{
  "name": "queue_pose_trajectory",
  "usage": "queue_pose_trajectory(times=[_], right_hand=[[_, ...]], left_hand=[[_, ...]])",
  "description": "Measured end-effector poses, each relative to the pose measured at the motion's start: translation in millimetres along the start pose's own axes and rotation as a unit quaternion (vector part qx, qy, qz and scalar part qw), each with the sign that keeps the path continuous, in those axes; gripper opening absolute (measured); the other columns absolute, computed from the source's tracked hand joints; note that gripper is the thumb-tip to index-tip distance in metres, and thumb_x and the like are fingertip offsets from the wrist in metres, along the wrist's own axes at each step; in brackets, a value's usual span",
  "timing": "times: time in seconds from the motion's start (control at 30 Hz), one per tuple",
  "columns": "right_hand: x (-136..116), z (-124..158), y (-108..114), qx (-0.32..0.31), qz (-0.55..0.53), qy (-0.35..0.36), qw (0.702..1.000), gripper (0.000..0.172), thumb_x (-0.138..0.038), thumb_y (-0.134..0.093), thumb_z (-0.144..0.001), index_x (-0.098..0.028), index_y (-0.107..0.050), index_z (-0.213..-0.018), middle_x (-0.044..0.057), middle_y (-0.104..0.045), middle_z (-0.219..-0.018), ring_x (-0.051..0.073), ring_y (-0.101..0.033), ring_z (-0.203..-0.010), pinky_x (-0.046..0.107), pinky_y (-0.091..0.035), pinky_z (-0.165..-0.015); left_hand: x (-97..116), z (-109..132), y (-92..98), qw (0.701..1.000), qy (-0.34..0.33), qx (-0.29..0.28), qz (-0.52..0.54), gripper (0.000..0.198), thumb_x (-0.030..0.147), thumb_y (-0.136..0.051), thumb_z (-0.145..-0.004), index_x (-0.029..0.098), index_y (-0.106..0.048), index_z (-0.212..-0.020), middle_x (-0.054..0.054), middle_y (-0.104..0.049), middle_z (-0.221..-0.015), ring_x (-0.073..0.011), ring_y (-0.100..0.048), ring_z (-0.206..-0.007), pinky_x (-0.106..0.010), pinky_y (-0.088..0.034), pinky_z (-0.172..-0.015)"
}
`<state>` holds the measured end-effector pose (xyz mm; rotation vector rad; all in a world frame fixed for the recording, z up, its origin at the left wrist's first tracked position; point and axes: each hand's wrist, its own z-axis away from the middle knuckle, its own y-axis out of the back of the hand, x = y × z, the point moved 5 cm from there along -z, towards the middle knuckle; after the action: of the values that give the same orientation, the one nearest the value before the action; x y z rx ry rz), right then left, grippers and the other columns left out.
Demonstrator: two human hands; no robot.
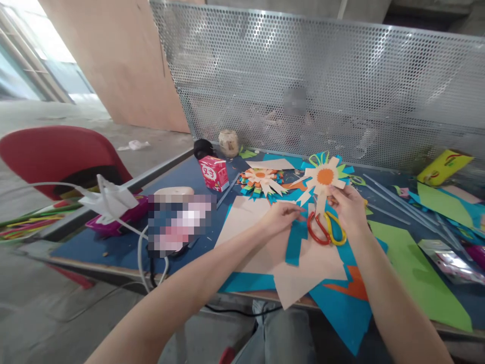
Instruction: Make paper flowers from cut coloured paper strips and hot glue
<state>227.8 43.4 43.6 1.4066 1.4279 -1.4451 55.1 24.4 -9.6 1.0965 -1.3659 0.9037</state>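
Observation:
My right hand (347,208) grips a layered paper flower (325,177) by a lower petal, thumb on top. The flower has a round orange centre, pale peach petals, and blue and green petals behind. My left hand (281,218) is to its lower left, its fingers drawn together; whether anything is between them is hidden. Just below those fingertips hangs or lies a blue paper strip (294,247). Scissors with one red and one yellow handle (319,230) lie between my hands, on peach paper sheets (246,227). A second paper flower (260,175) rests farther back.
A pink box (213,173), a purple tissue pack (119,215) and a white cable are on the left. Green paper (417,273), clear sticks (401,202) and a yellow box (444,168) are on the right. A perforated metal screen (242,60) stands behind the table; a person is dimly visible through it.

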Motion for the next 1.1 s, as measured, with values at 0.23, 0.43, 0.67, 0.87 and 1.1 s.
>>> queue_pose_trajectory(times=[0.23,0.43,0.67,0.87,1.1], right_hand=[[10.0,14.3,-18.2,-0.063,0.017,-0.03,0.997,0.028,-0.034,-0.077,-0.052,-0.019,-0.064,-0.072,-0.002,-0.064,-0.066,0.007,-0.047,-0.05,0.022,-0.034,-0.046],[13.2,21.6,-28.0,-0.086,-0.04,-0.058,0.994,0.028,-0.03,-0.079,-0.047,-0.018,-0.064,-0.068,-0.005,-0.06,-0.059,0.005,-0.044,-0.048,0.021,-0.032,-0.045],[20.2,21.4,-29.1,-0.095,-0.092,-0.071,0.989,0.027,-0.029,-0.08,-0.052,-0.019,-0.066,-0.072,-0.005,-0.06,-0.062,0.004,-0.044,-0.049,0.02,-0.03,-0.045],[16.4,21.2,-27.4,-0.088,-0.057,-0.059,0.993,0.027,-0.03,-0.08,-0.05,-0.018,-0.064,-0.069,-0.005,-0.061,-0.061,0.004,-0.043,-0.047,0.021,-0.03,-0.045],[8.9,23.9,-29.4,-0.098,-0.058,-0.063,0.992,0.031,-0.029,-0.081,-0.047,-0.017,-0.062,-0.068,-0.005,-0.061,-0.059,0.004,-0.042,-0.046,0.022,-0.028,-0.045]], left_hand=[[19.8,0.0,23.2,0.983,-0.021,0.095,0.159,0.025,0.034,-0.07,-0.059,0.017,-0.067,-0.077,-0.004,-0.067,-0.084,-0.0152,-0.059,-0.08,-0.024,-0.044,-0.065],[27.6,2.1,27.5,0.985,-0.039,0.106,0.134,0.022,0.031,-0.075,-0.052,0.015,-0.062,-0.058,0.003,-0.057,-0.056,-0.0071,-0.046,-0.054,-0.022,-0.037,-0.056],[34.3,4.8,25.6,0.987,-0.049,0.115,0.097,0.021,0.027,-0.075,-0.051,0.015,-0.059,-0.056,0.001,-0.059,-0.054,-0.0091,-0.051,-0.053,-0.024,-0.042,-0.057],[32.8,4.5,22.6,0.986,-0.067,0.111,0.101,0.024,0.029,-0.074,-0.051,0.016,-0.059,-0.064,0.003,-0.061,-0.057,-0.0079,-0.05,-0.05,-0.022,-0.04,-0.054],[38.2,6.3,26.2,0.983,-0.112,0.126,0.07,0.027,0.037,-0.073,-0.055,0.015,-0.057,-0.055,0.003,-0.054,-0.048,-0.0066,-0.043,-0.045,-0.022,-0.035,-0.048]])
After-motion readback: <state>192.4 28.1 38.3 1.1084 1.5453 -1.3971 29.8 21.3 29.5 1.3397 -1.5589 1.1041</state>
